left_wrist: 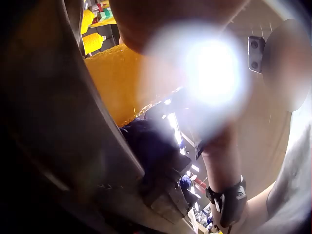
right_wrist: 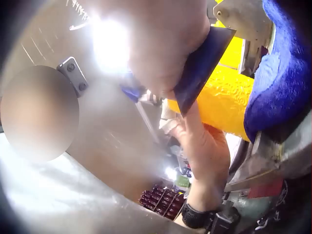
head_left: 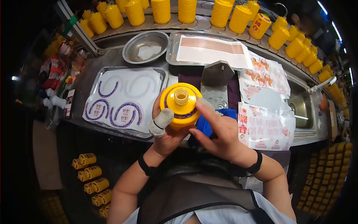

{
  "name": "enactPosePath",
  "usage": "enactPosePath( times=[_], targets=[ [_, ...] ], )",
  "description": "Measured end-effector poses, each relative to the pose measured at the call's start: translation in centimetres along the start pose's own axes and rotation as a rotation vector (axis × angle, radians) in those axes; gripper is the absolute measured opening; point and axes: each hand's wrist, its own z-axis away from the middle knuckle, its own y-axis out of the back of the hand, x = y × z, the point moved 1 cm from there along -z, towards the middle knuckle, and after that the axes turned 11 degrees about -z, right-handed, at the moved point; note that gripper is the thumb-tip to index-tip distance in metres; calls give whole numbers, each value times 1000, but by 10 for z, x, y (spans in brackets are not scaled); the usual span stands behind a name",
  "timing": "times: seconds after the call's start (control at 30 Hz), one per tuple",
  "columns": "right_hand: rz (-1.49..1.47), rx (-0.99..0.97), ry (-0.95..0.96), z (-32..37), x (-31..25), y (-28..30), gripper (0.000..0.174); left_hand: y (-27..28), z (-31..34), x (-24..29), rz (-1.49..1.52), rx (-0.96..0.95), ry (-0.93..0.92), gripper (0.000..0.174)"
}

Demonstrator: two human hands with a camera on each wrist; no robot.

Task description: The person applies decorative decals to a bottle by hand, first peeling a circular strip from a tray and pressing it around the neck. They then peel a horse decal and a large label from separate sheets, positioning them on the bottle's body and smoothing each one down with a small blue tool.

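Note:
In the head view my left hand [head_left: 168,141] grips a yellow bottle [head_left: 181,100] from its side and below, neck tilted up toward me. A pale fabric cover sits over the left thumb. Around the bottle's shoulder runs a dark patterned band [head_left: 170,112]; the open neck has no cap. My right hand [head_left: 226,137] has its index fingertip at that band and its thumb near the bottle's lower side. The right wrist view shows a flat blue scraper-like blade [right_wrist: 204,66] held in the right hand, alongside the embossed bottle wall. Glare whitens much of the left wrist view.
A tray [head_left: 162,76] with curved decals on paper [head_left: 145,87] stands left. Behind are a metal bowl [head_left: 128,52] and a tray [head_left: 172,56] of striped sheets. A metal stand [head_left: 217,76], blue cloth [head_left: 228,112], printed sheets [head_left: 265,123] and sink [head_left: 300,104] lie right. Yellow bottles [head_left: 161,11] line the back.

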Motion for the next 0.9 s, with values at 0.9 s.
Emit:
enactPosePath(
  times=[0.9],
  targets=[
    [-84,-64,-237,47,10,41,63,11,-52,28,314,-146,449,95]
  ],
)
